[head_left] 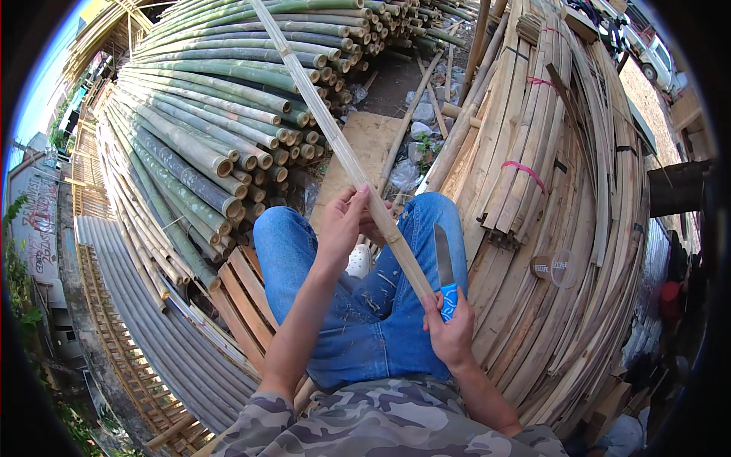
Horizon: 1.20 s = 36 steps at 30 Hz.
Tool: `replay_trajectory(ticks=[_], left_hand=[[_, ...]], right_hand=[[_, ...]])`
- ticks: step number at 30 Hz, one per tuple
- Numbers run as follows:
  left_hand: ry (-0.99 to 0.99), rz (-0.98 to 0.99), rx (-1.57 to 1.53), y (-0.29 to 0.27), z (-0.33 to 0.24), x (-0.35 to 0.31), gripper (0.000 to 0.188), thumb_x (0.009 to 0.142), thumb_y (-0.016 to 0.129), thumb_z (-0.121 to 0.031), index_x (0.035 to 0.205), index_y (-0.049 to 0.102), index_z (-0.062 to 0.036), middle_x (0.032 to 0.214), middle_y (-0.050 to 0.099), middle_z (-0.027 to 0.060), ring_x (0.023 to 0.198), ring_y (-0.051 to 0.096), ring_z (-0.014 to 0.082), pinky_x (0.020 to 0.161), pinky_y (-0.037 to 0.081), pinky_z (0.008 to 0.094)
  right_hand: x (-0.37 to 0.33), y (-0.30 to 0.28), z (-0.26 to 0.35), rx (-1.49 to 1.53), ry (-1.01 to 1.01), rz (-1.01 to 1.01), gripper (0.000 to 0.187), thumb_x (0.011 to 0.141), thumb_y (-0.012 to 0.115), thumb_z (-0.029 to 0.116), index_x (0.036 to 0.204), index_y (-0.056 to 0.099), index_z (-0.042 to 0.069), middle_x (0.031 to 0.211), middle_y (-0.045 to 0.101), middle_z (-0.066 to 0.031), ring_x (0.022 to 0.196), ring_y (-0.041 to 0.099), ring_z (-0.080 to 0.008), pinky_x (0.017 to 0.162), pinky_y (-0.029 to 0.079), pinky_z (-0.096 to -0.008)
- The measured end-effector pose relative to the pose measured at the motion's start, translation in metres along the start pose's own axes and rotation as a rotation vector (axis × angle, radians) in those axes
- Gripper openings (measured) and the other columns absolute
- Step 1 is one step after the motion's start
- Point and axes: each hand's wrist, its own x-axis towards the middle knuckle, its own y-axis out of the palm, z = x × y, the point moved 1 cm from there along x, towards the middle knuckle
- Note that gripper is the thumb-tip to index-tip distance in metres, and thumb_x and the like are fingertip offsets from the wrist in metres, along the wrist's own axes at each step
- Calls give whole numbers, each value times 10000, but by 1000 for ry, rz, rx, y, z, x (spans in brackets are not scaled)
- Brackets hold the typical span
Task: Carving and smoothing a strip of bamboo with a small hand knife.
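A long, pale split bamboo strip (327,126) slants across my lap, its far end running up past the top of the view. My left hand (349,222) is closed round its middle, between my knees, with the fingers partly hidden behind it. In my right hand (451,327), over my right thigh, is a knife (443,257) with a blue patterned handle, its blade upright and pointing away from me. My right thumb lies against the strip's near end. The blade stands to the right of the strip, apart from it.
Green bamboo poles (205,145) are piled at the front left, cut ends toward me. Bundles of split bamboo slats (525,145), some tied with pink bands, lie along my right. A clear plastic cup (563,268) rests on them. Corrugated sheeting (152,297) is at the left.
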Motion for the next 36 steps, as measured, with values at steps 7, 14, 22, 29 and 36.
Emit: replay_trajectory(ticks=[7, 14, 22, 29, 36], left_hand=[[1123, -102, 1071, -11, -22, -23, 400, 965, 565, -173, 1314, 517, 16, 1279, 587, 184, 1184, 578, 321, 1017, 444, 398], [1044, 443, 1621, -39, -29, 11, 548, 955, 486, -431, 1446, 458, -190, 1521, 393, 75, 1436, 311, 255, 1195, 65, 562], [1044, 77, 1186, -41, -29, 11, 583, 1010, 355, -447, 1483, 393, -108, 1545, 308, 191, 1455, 240, 359, 1170, 110, 579], [1083, 302, 1564, -29, -7, -6, 569, 1013, 392, -421, 1433, 431, -39, 1497, 388, 195, 1420, 322, 351, 1183, 154, 519], [107, 91, -41, 22, 34, -60, 435, 1062, 338, -254, 1430, 357, -24, 1316, 530, 165, 1175, 591, 286, 993, 465, 385]], right_hand=[[-16, -12, 5, -47, -27, -19, 288, 922, 676, 177, 755, 497, 24, 561, 546, -67, 480, 588, -154, 460, 431, -299], [-29, -12, -4, -12, 15, 5, 297, 919, 671, 139, 731, 468, 31, 574, 536, -69, 481, 570, -150, 465, 422, -304], [-37, -16, -2, 26, 64, 21, 304, 926, 663, 122, 724, 453, 34, 587, 529, -62, 490, 558, -129, 465, 417, -291], [-35, -17, 1, 81, 72, 12, 309, 925, 661, 113, 718, 446, 31, 601, 531, -71, 495, 559, -131, 469, 420, -283], [-38, 5, 9, 68, 99, 63, 251, 932, 648, 122, 769, 493, 9, 631, 538, -88, 506, 564, -142, 482, 427, -297]])
